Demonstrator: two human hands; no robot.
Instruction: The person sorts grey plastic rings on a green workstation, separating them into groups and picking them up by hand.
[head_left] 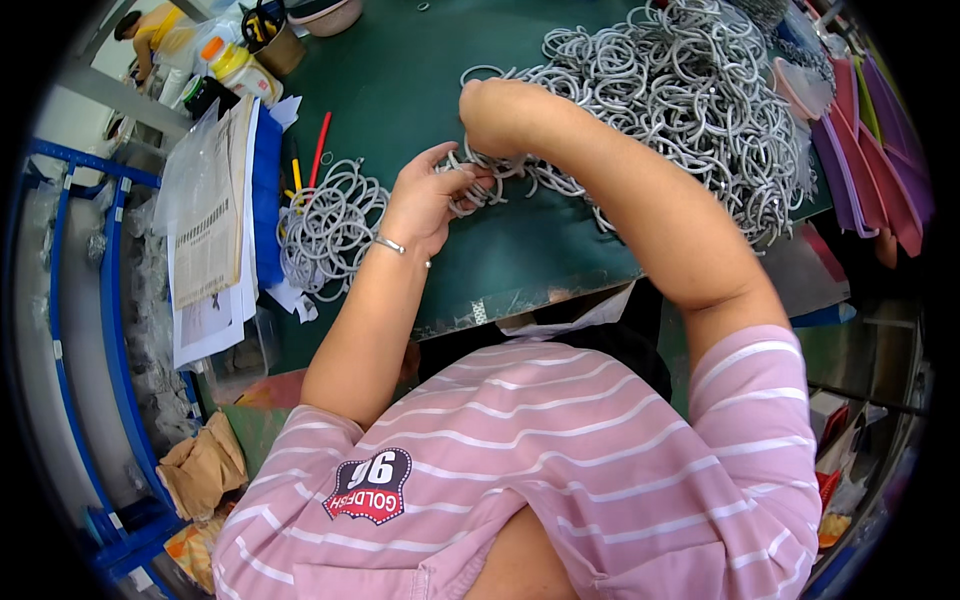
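My left hand grips a small bunch of grey wire rings over the green table. A thin bracelet sits on that wrist. My right hand is closed into a fist on the same bunch, just beyond the left hand, at the near edge of a big heap of grey rings. A smaller, neater stack of grey rings lies to the left of my left hand.
Papers in clear sleeves and a blue sheet lie at the table's left edge, with a red pen. A pot with scissors, a bottle and a bowl stand at the back. Purple and pink folders lie at the right.
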